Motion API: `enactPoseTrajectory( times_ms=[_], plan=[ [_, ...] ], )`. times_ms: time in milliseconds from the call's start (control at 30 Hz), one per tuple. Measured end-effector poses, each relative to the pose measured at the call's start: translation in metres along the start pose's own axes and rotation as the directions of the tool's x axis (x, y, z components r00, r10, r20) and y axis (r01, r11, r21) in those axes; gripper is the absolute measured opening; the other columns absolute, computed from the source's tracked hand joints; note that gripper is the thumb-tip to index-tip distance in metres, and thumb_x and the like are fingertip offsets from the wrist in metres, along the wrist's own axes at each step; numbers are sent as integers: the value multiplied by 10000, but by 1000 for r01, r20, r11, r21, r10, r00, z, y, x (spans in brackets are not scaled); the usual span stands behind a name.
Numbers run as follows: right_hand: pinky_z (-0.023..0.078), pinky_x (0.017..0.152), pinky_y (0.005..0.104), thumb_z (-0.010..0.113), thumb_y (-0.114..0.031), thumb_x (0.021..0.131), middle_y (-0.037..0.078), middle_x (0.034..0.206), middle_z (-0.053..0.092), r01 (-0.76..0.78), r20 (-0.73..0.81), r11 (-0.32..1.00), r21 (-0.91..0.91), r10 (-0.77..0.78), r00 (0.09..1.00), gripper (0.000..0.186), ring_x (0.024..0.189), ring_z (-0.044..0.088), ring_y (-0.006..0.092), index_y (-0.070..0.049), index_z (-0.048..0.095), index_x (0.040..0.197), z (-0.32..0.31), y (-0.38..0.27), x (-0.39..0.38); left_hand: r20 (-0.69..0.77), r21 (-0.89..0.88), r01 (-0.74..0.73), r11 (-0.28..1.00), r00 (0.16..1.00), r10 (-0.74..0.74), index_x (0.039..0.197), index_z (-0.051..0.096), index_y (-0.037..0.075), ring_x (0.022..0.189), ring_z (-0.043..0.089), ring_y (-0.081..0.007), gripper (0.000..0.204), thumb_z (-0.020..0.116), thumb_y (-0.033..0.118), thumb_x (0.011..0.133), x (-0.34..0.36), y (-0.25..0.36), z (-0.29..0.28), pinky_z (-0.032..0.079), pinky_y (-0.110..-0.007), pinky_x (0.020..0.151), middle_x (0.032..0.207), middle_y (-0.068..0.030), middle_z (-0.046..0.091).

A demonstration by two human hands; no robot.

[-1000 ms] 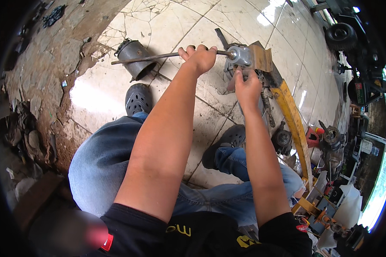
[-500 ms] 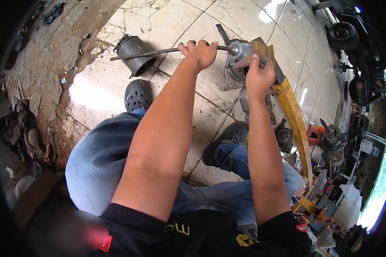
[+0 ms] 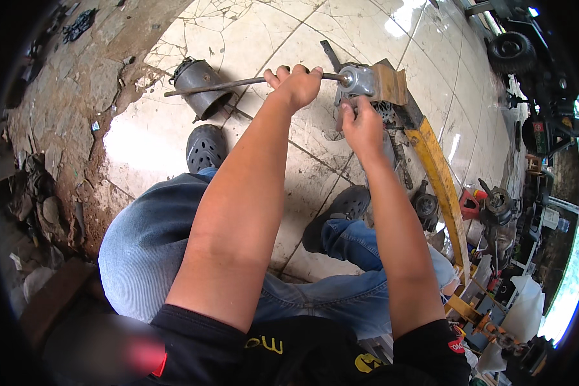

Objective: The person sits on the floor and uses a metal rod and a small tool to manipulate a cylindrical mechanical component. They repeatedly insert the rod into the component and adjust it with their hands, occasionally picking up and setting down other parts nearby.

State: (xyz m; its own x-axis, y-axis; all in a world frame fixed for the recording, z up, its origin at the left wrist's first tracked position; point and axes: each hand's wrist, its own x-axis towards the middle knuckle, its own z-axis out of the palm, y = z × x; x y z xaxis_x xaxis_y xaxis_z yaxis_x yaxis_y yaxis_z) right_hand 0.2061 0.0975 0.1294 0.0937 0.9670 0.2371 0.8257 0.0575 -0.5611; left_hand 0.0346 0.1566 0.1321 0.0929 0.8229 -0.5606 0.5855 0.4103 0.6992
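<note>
My left hand (image 3: 296, 85) is closed round a long dark metal rod (image 3: 228, 84), which lies sideways across the view. The rod's right end goes into the round face of a grey metal housing (image 3: 361, 82). That housing sits against a worn yellow-brown block (image 3: 389, 86) at the end of a curved yellow metal bar (image 3: 439, 161). My right hand (image 3: 361, 125) is at the near side of the housing, fingers pinched on a thin, flat brownish piece (image 3: 345, 114), mostly hidden by the fingers; it resembles sandpaper. Dark metal parts lie under the housing.
An open dark metal cylinder (image 3: 201, 89) lies on the cracked tile floor (image 3: 289, 154) at the left. Greasy round parts (image 3: 426, 204) and a red piece (image 3: 469, 204) are by the yellow bar. A small black wheel (image 3: 511, 53) is at the far right; rough stone ground borders the left.
My right hand has moved left and slightly nearer, from the housing's right side to its near side, with the brownish piece. The left hand and rod have shifted slightly.
</note>
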Motion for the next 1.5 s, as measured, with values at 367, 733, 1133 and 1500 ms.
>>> enactPoseTrajectory(
  times_ms=[367, 733, 1133, 1500],
  plan=[
    [525, 629, 423, 653, -161, 894, 214, 750, 673, 3, -27, 998, 62, -1, 1000, 195, 690, 682, 374, 24, 594, 913, -4, -4, 11, -57, -28, -19, 999, 998, 17, 1425, 433, -12, 1447, -59, -469, 689, 284, 508, 998, 0, -5, 6, -67, -584, 1160, 1541, -303, 205],
    [532, 676, 419, 652, -184, 893, 224, 782, 681, 100, 140, 994, 48, -106, 984, 198, 734, 690, 375, 9, 606, 901, -23, -9, 11, -72, -23, -16, 1000, 997, 14, 1423, 435, 4, 1434, -44, -493, 687, 283, 522, 998, 5, -9, 6, -29, -590, 1158, 1525, -321, 205],
    [535, 673, 362, 655, -183, 890, 196, 737, 698, -42, -7, 976, 214, 45, 999, 188, 654, 684, 276, 1, 618, 895, -14, -3, 21, 11, -26, -67, 997, 998, 67, 1426, 413, -36, 1456, -47, -450, 682, 283, 487, 1009, -9, 0, -3, -97, -579, 1151, 1522, -313, 252],
    [529, 722, 382, 655, -207, 892, 191, 835, 704, -163, -72, 960, 227, 183, 980, 258, 755, 695, 299, 22, 679, 1008, -30, -18, 61, -27, 2, 34, 999, 999, -34, 1464, 396, 68, 1440, -73, -503, 688, 325, 561, 988, 5, -4, 0, 97, -605, 1164, 1560, -289, 128]
  ],
)
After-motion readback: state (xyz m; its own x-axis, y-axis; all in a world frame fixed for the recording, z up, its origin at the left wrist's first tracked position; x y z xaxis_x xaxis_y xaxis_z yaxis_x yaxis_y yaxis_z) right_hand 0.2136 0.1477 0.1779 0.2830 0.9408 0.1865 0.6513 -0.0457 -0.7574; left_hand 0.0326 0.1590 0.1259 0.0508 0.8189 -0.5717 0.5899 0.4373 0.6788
